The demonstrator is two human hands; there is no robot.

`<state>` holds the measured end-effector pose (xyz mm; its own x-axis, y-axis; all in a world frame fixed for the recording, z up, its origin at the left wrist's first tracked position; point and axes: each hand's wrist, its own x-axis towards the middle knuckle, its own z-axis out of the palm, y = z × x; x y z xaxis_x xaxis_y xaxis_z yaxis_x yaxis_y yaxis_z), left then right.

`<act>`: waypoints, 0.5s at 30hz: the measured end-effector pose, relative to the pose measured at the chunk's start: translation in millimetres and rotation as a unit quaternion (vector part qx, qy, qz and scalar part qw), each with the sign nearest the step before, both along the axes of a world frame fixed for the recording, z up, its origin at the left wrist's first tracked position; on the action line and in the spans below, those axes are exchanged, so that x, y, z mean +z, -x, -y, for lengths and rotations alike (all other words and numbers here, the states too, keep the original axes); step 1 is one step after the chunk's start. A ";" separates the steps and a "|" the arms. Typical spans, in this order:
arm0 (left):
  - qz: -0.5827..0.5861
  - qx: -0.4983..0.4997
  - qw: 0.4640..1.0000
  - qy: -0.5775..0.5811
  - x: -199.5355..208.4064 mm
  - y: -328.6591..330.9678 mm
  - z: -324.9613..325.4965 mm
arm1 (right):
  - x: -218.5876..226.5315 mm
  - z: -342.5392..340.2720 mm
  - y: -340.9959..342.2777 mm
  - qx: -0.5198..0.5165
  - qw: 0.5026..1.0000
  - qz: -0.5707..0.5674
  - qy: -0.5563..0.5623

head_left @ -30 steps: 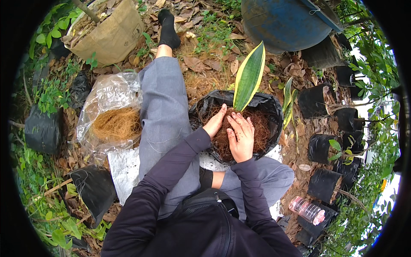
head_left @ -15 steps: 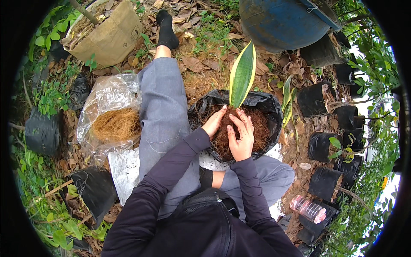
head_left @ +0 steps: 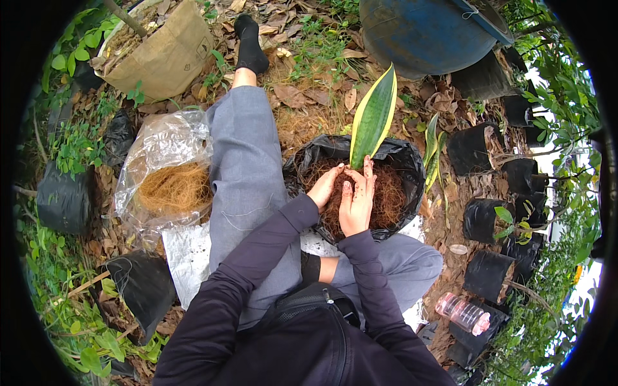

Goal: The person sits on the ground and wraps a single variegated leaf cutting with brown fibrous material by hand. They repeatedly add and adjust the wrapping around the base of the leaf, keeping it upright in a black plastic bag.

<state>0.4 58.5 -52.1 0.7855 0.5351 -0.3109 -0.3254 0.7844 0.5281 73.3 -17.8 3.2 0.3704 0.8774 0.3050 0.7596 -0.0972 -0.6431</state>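
A snake plant leaf (head_left: 373,119), green with yellow edges, stands tilted to the right in a black plastic grow bag (head_left: 415,174). Brown coconut fibre (head_left: 388,193) fills the bag around its base. My left hand (head_left: 326,186) lies against the fibre on the left of the leaf, fingers stretched out. On the other side, my right hand (head_left: 357,204) rests on the fibre with its fingers extended, the tips touching the leaf's base. Both hands are soiled, and between them they hide part of the fibre.
A clear plastic bag (head_left: 145,145) with loose tan fibre (head_left: 175,186) lies left of my leg. Ahead stand a blue tub (head_left: 418,38) and a beige planter (head_left: 164,55). Several black grow bags (head_left: 473,149) line the right, near a clear bottle (head_left: 462,313). Another small variegated plant (head_left: 432,151) grows beside my bag.
The leaf has leaned further to the right. My right hand has turned more upright, its fingers now closer together and against the leaf's base. My left hand has shifted slightly.
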 end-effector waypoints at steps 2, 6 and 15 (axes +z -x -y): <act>0.021 0.009 0.999 0.025 -0.5 -0.4 1.5 | -1.2 6.7 7.5 0.004 0.998 0.063 0.010; 0.014 0.020 0.997 0.072 1.0 3.4 4.0 | -7.0 10.6 10.4 0.031 0.992 0.124 0.026; 0.068 0.057 0.994 0.068 -1.3 -1.5 0.1 | -9.5 15.9 2.9 0.040 0.999 -0.006 -0.028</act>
<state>1.8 58.3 -53.4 0.7615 0.5840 -0.2814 -0.4783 0.7991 0.3642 70.3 -33.7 -6.3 0.3048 0.8860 0.3495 0.7553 -0.0013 -0.6554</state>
